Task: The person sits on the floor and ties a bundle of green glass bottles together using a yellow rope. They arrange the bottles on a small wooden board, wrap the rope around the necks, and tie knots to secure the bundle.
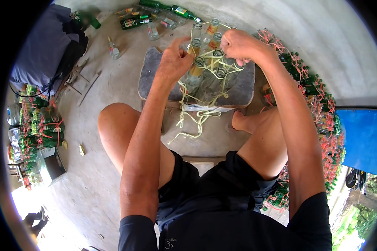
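Observation:
Clear glass bottles (pixel 212 85) stand upright in a tight group in front of me, several with orange-and-white labels. Pale yellow string (pixel 217 62) crosses between their necks, and loose ends of it hang down the near side. My left hand (pixel 176 60) is at the left edge of the group, forefinger extended and the other fingers curled in, with a strand at its fingers. On the right side, my right hand (pixel 240 45) is closed like a fist over the bottle necks. A strand runs into it from the far bottles. Its fingertips are partly hidden.
Under the bottles is a dark grey slab (pixel 148 77). Green and clear bottles (pixel 136 23) lie beyond it. Bottles bundled with red string line the curved wall (pixel 310 88) and stack up at left (pixel 42 125). Another person (pixel 44 46) sits at the upper left.

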Demonstrator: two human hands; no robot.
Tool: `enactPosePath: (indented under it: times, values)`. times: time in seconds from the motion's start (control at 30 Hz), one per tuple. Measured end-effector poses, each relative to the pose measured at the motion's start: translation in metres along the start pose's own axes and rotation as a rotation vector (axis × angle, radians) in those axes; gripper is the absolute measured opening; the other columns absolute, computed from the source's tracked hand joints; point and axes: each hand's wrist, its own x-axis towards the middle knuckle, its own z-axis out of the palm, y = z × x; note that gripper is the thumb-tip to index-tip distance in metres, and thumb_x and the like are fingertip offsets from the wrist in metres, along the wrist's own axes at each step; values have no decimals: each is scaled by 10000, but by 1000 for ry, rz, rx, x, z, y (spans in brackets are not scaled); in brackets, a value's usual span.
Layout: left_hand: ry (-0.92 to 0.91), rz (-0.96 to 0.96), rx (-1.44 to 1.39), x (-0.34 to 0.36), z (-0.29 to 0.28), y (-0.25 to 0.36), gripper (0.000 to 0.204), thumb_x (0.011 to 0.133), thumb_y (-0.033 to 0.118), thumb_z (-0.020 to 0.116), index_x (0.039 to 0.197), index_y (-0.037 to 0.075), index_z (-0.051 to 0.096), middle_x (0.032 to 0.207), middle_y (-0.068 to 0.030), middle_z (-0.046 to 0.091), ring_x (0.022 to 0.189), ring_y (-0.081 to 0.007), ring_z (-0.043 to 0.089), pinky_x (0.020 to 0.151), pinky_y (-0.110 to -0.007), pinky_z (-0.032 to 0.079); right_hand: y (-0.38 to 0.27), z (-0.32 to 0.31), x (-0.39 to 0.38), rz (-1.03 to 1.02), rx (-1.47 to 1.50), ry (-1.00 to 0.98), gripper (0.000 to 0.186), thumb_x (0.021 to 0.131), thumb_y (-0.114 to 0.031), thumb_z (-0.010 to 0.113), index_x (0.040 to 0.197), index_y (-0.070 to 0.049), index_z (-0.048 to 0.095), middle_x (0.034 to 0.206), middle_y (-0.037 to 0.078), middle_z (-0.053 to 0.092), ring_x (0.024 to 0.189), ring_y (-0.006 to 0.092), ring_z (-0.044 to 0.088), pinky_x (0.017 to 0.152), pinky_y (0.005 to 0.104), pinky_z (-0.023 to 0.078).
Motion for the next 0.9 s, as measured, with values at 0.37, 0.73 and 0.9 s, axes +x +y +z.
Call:
enactPosePath:
  times: [0.37, 0.73, 0.9]
  values:
    - [-209, 116, 293, 18, -27, 11, 606, 845, 91, 746, 1442, 98, 640, 713, -66, 679, 619, -122, 551, 607, -328, 477, 13, 10, 10, -66, 111, 10, 85, 823, 19, 539, 782, 8, 613, 862, 133, 772, 452, 154, 556, 399, 357, 396]
    - [-265, 261, 486, 33, -32, 21, 503, 888, 70, 754, 1386, 77, 681, 633, 20, 475, 608, -67, 418, 553, -303, 359, 26, 61, -34, -315, 76, 696, 140, 894, -167, 687, 841, -41, 717, 807, 184, 684, 770, 374, 704, 727, 505, 557]
    - [-264, 310, 575, 36, -39, 22, 475, 901, 71, 734, 1373, 58, 681, 626, 41, 413, 603, -56, 392, 545, -296, 339, -12, 90, -86, -277, 108, 708, 347, 900, -374, 796, 955, -46, 694, 857, 171, 687, 794, 376, 713, 681, 493, 562]
